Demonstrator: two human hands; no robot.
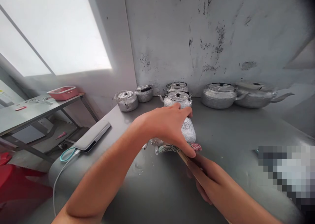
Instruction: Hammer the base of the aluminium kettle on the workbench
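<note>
A silvery kettle (188, 130) lies on its side on the grey table, largely covered by my left hand (169, 124). The fingers of that hand reach over its far side and the thumb comes down near its handle (168, 148), which is wrapped in green-white and red cord. Close below, my right hand (203, 174) is closed around a thin wooden stick (182, 155). The stick's upper end meets the cord-wrapped handle, and whatever is at its tip is hidden.
Several metal kettles line the wall, including one (176, 99) just behind my left hand and a large one (218, 96) further right. A grey power bank (93, 137) with cables lies at the left table edge (55, 166). Beyond are a pink basket (64, 93) and red plastic furniture (19, 191).
</note>
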